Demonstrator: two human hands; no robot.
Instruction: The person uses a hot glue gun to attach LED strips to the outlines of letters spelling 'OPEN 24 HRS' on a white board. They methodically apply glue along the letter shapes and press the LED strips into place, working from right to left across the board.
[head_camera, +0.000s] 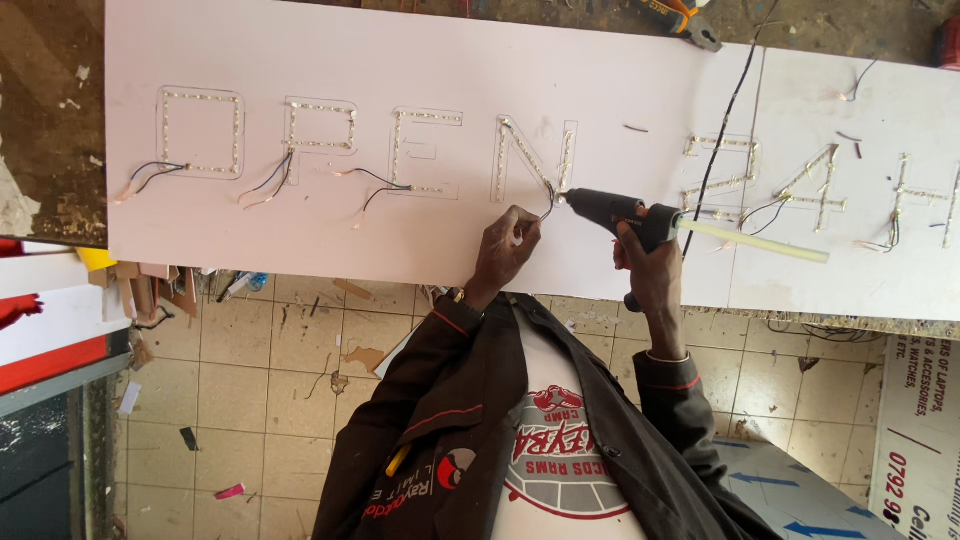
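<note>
Tiled floor (250, 380) strewn with scraps, pliers (685, 20) at top — blue-arrowed sheet (800, 500) lower right

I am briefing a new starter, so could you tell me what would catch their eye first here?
The long white board across the top, with outlined letters traced in small lights. At its middle, the right hand points a black glue gun at a letter's foot, where the left hand pinches thin wires.

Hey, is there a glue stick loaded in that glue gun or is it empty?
Loaded: a pale glue stick sticks out the back of the black glue gun.
</note>
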